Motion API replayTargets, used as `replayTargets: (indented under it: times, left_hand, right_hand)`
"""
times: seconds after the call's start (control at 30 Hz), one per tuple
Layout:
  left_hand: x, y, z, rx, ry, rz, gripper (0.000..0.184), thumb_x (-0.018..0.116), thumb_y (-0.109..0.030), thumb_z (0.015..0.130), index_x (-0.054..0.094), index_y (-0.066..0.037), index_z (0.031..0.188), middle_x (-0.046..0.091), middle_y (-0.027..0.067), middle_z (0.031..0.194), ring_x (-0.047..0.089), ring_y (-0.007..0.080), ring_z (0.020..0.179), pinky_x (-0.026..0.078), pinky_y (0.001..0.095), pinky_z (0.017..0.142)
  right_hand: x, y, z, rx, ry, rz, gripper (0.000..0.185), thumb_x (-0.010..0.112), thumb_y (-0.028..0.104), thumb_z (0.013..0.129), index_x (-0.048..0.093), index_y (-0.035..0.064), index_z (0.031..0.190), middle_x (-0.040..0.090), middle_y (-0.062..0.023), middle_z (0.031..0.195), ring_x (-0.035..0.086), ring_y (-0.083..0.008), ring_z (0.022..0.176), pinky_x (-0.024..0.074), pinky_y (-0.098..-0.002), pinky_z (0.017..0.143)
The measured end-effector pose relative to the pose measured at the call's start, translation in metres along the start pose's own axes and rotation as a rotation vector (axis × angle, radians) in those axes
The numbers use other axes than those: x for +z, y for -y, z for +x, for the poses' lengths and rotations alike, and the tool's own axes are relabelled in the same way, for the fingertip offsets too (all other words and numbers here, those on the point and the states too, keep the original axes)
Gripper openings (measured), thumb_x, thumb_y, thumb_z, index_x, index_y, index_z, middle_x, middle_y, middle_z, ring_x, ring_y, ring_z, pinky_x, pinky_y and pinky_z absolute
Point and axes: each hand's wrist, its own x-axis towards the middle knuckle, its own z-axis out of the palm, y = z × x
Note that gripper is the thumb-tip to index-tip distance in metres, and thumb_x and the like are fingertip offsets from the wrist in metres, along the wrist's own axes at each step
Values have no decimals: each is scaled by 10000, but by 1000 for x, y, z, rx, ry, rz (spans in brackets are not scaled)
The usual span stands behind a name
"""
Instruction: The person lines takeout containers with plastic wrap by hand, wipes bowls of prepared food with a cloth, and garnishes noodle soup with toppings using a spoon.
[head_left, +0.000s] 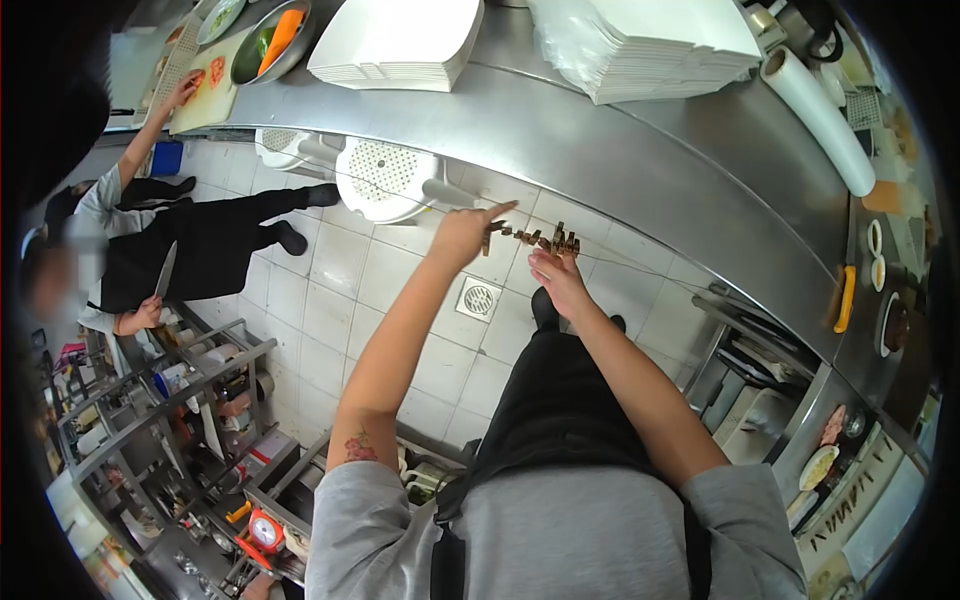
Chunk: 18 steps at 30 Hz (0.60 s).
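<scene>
Steel desk [520,115] with white trays [395,40], a roll [820,125] and a knife [846,290].
At the desk's left end are a board [215,108] with red slices [217,70] and a metal bowl [243,65] holding an orange piece [284,38]; a second tray stack [670,60], partly under clear plastic [565,35], stands toward the right end, near the roll and yellow-handled knife. Below the near edge, a white stool [380,175] stands on the tiled floor [385,285], which has a square drain [480,298]. Along the floor's left edge are a crowded rack [150,395] and a red scale [265,532].
</scene>
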Motion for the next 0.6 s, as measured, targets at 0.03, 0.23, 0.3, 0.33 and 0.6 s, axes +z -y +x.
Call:
replayTargets:
  times: [0.03, 0.23, 0.3, 0.33, 0.6]
  left_hand:
    - [7, -6, 2, 44, 8, 31, 604, 514, -57, 815, 500, -365, 1335, 658, 132, 883, 653, 283, 844, 510, 405, 703]
    - [19, -21, 16, 36, 248, 84, 567, 510, -10, 782, 615, -375, 1203, 681, 48, 1016, 627, 238, 1010, 469, 444, 832]
    - [11, -24, 19, -47, 416, 62, 556, 559, -23, 782, 608, -372, 1213, 688, 2, 1061, 626, 221, 1038, 420, 490, 901]
    - [8, -26, 19, -34, 449, 111, 507, 575, -44, 788, 619, -334, 1202, 703, 6, 1003, 675, 213, 903, 471, 434, 840]
    - [-16, -31, 15, 14, 533, -64, 358, 553, -90, 830, 631, -195, 1163, 715, 47, 879, 663, 199, 530, 524, 348, 659]
  right_hand:
    - [2, -1, 2, -19, 8, 47, 274, 730, 123, 807, 557, 129, 1020, 622, 20, 998, 568, -104, 949, 448, -285, 829]
    - [-6, 3, -6, 73, 75, -174, 298, 740, 197, 811, 599, 130, 1065, 614, 24, 957, 551, -83, 877, 432, -248, 772]
    - [-9, 3, -20, 120, 50, -384, 275, 736, 244, 822, 617, 132, 1043, 610, 32, 956, 538, -71, 872, 424, -228, 759]
    - [-7, 3, -29, 109, 90, -341, 298, 696, 269, 862, 588, 120, 1096, 580, 36, 963, 515, -68, 886, 442, -252, 803]
    - [3, 8, -55, 157, 203, 43, 282, 732, 265, 833, 623, 59, 991, 609, 16, 904, 531, -72, 812, 477, -255, 801]
